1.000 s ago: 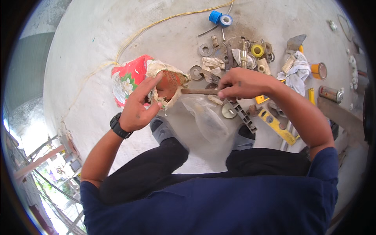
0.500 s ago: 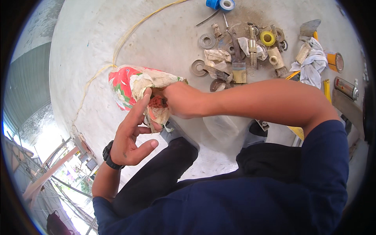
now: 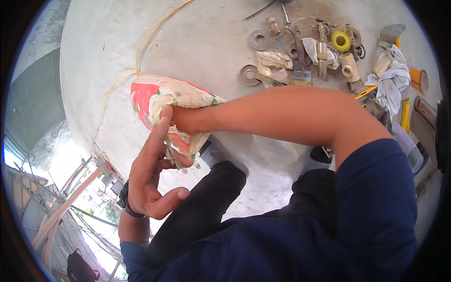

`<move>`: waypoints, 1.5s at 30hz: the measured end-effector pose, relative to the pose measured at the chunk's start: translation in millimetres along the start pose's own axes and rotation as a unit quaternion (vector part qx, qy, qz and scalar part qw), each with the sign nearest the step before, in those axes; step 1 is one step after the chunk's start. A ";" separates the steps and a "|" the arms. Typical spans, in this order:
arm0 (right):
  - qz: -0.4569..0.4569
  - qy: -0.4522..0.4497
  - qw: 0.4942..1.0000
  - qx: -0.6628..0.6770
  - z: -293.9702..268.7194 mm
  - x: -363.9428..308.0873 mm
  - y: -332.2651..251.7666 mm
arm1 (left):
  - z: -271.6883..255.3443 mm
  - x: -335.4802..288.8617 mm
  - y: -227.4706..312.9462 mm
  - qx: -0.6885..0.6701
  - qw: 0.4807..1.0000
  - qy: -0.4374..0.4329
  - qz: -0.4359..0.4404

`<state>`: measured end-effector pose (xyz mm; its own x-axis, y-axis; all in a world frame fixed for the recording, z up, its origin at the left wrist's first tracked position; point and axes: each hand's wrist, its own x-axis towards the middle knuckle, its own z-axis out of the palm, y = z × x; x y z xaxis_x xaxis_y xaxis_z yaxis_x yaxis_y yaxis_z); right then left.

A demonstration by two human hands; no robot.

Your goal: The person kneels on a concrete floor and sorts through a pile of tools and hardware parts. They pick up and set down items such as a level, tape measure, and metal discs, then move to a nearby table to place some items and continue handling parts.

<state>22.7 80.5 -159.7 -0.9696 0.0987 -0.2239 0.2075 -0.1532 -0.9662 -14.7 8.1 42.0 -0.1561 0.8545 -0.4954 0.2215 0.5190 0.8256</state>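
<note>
A crumpled sack [image 3: 188,91] with a red, white and green print lies on the pale floor, its torn mouth facing me. My left hand [image 3: 155,174], with a black watch on the wrist, grips the near edge of that mouth. Its index finger lies along the rim, other fingers are around the loose flap, and the thumb sticks out free. Into the opening reaches my right hand [image 3: 188,120]. Its fingers are hidden inside the sack, so whether they hold anything does not show.
Right of the sack lie metal discs [image 3: 260,40], a paintbrush [image 3: 302,75], a yellow tape roll [image 3: 340,41], pipe fittings [image 3: 347,68], a white rag [image 3: 392,87] and a can [image 3: 418,79]. Clear plastic sheeting [image 3: 272,152] is between my feet. Yellow cord [image 3: 152,35] runs behind the sack.
My right hand has gone deeper into the sack, leftward, and its fingers are now out of sight. My left hand keeps its hold on the edge. The tools appear farther right in view.
</note>
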 end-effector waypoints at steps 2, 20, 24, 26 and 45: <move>0.064 -0.056 0.976 0.200 -1.0 11.9 1.7 | -3.8 1.0 -2.2 0.006 0.999 -0.032 0.023; -0.019 -0.083 0.960 0.267 -9.7 -4.9 43.4 | -2.1 -11.9 -24.5 0.033 0.998 -0.042 0.023; -0.107 -0.202 0.970 -0.079 6.9 14.7 57.4 | 8.2 -9.3 -16.5 0.027 0.998 -0.053 0.037; -0.217 -0.189 0.957 0.020 33.8 39.0 50.1 | 8.6 -6.8 -8.6 0.043 0.996 -0.057 0.045; 0.015 -0.018 0.946 -0.324 -201.4 -189.3 -2.9 | 46.4 32.2 -57.7 0.128 0.979 -0.128 0.093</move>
<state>231.8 260.2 -140.3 -0.9632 0.0678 -0.2602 0.2601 0.4797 -0.8380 12.2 6.6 -34.1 0.1499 0.8946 -0.4209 0.4616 0.3131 0.8300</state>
